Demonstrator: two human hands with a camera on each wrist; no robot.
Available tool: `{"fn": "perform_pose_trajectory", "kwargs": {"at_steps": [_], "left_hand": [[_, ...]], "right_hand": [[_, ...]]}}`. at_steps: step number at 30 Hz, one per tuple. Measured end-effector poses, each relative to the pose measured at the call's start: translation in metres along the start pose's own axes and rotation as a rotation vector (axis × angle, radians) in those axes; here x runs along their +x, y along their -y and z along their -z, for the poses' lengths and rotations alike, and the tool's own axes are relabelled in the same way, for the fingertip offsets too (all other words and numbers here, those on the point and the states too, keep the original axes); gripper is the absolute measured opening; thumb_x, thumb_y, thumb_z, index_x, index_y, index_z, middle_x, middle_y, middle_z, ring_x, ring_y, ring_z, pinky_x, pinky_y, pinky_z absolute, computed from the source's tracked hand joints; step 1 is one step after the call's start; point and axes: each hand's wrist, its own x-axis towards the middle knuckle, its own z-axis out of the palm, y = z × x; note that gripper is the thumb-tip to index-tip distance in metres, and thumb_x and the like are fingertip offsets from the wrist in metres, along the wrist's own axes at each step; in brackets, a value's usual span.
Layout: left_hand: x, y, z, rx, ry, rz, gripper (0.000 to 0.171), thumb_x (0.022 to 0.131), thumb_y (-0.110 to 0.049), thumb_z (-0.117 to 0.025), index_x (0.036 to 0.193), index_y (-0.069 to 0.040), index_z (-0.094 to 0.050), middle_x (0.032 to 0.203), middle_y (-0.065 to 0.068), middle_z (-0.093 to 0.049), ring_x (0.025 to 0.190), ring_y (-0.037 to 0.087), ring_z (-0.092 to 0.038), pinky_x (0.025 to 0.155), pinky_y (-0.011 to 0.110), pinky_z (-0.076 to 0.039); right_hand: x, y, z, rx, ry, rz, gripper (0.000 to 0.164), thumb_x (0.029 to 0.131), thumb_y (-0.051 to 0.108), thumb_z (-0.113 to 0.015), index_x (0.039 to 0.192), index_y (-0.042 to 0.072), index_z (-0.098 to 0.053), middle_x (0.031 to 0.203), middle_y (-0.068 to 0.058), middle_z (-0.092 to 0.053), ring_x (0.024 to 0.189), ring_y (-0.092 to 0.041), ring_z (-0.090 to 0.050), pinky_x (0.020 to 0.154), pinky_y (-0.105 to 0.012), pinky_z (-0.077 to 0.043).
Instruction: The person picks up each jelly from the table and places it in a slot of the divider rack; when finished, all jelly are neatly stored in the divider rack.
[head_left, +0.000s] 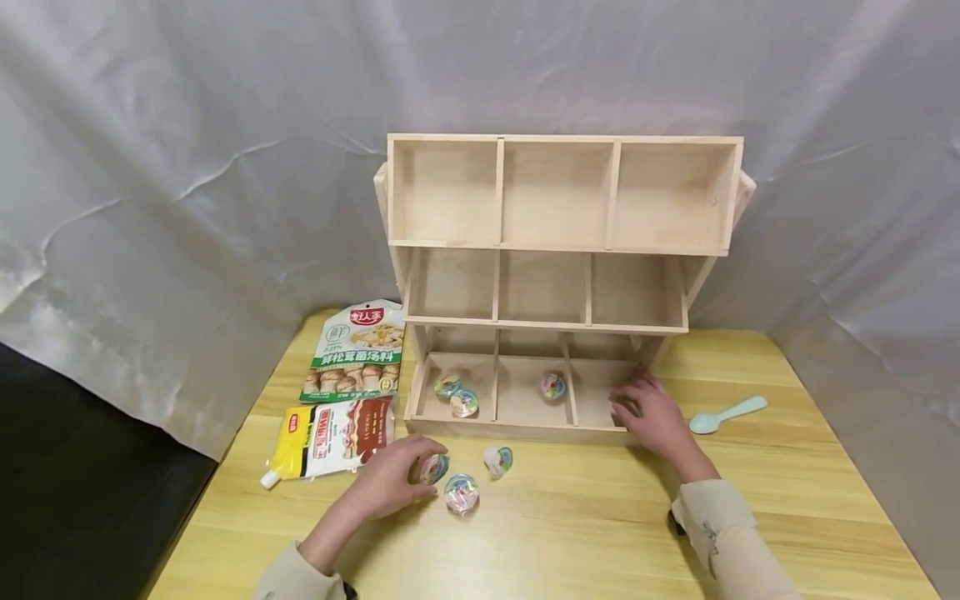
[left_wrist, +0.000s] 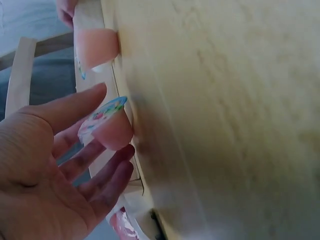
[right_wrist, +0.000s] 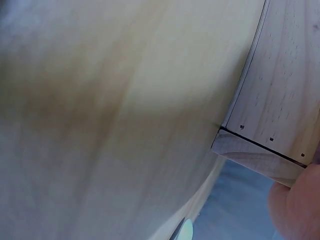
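My left hand (head_left: 393, 479) reaches over the wood tabletop with thumb and fingers spread around a small pink jelly cup (left_wrist: 112, 125). That cup leans, its printed lid tilted, and the thumb stands apart above it in the left wrist view. Close by lie a second jelly cup (head_left: 461, 493) and a third, tipped jelly cup (head_left: 498, 461). My right hand (head_left: 656, 412) grips the right end of a three-tier wooden rack (head_left: 517, 431), fingers curled over the bottom tray's side; in the right wrist view most of those fingers are hidden.
Two jelly cups (head_left: 464, 403) sit in the bottom tray's left compartment, and one jelly cup (head_left: 552, 386) in the middle one. Left of the rack lie a green-and-white food pouch (head_left: 356, 350) and a spouted sauce pouch (head_left: 337, 437). A pale green spoon (head_left: 727, 414) lies to the right.
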Motion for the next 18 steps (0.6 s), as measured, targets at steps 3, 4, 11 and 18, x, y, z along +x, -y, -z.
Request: {"fn": "perform_pose_trajectory", "kwargs": {"at_steps": [3, 4, 11, 18], "left_hand": [[0.0012, -0.0009, -0.0027, 0.037, -0.022, -0.002, 0.049, 0.077, -0.016, -0.09, 0.123, -0.017, -0.071, 0.12, 0.003, -0.073, 0.102, 0.022, -0.069, 0.089, 0.047, -0.058], [0.0023, -0.0013, -0.0035, 0.045, -0.026, -0.001, 0.047, 0.078, -0.015, -0.089, 0.122, -0.017, -0.072, 0.119, 0.002, -0.073, 0.101, 0.021, -0.069, 0.088, 0.046, -0.058], [0.0056, -0.0029, -0.0057, 0.086, -0.03, -0.01, 0.034, 0.08, -0.012, -0.087, 0.112, -0.018, -0.075, 0.105, -0.002, -0.072, 0.093, 0.015, -0.067, 0.08, 0.037, -0.057], [0.0048, -0.002, -0.0055, 0.045, -0.037, -0.014, 0.029, 0.079, -0.007, -0.085, 0.104, -0.016, -0.075, 0.099, -0.004, -0.07, 0.088, 0.011, -0.063, 0.075, 0.03, -0.053]], "right_hand": [[-0.0008, 0.0001, -0.0012, 0.005, -0.004, 0.0, 0.021, 0.094, 0.012, -0.069, 0.111, 0.0, -0.075, 0.127, -0.028, -0.067, 0.14, -0.051, -0.041, 0.113, -0.069, -0.037], [-0.0008, -0.0001, -0.001, 0.005, -0.004, -0.001, 0.022, 0.095, 0.012, -0.069, 0.111, -0.001, -0.075, 0.127, -0.028, -0.067, 0.14, -0.051, -0.041, 0.113, -0.068, -0.037], [-0.0018, 0.0016, 0.0016, 0.006, 0.009, -0.003, 0.023, 0.095, 0.013, -0.068, 0.113, -0.001, -0.075, 0.127, -0.029, -0.067, 0.139, -0.052, -0.042, 0.113, -0.068, -0.037], [-0.0021, 0.0036, 0.0022, 0.01, 0.011, -0.012, 0.023, 0.096, 0.013, -0.068, 0.113, -0.001, -0.074, 0.129, -0.03, -0.066, 0.14, -0.053, -0.041, 0.114, -0.068, -0.037]]}}
